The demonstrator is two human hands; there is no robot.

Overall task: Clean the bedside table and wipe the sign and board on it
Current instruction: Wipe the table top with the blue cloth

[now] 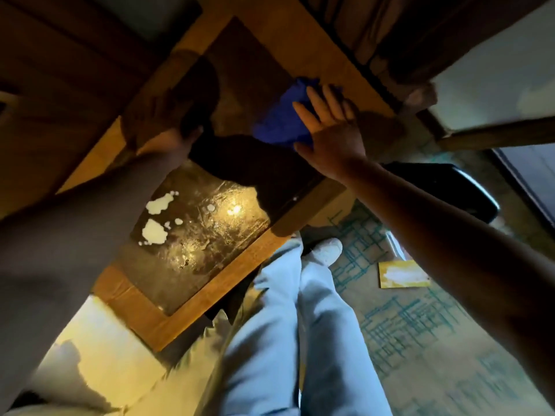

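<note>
The right hand (329, 124) reaches forward from a bare forearm, palm down, fingers straight and spread, pressing flat on a blue cloth (282, 115). The cloth lies on the dark glossy top of the bench (207, 298), near its far right edge beside the wooden border. The left hand (163, 115), coming out of a grey sleeve (75, 235), sits at the bench's far left edge; it is blurred and in shadow, so whether its grip is apart or together I cannot tell, though it seems to rest on the wooden rim. White spilled patches (156, 220) lie on the near left part of the dark top, well apart from the cloth. Below the bench are the person's pale trouser legs (300, 340) and a white shoe (327, 250) on patterned floor. A yellow card (402, 274) lies on the floor to the right.
</note>
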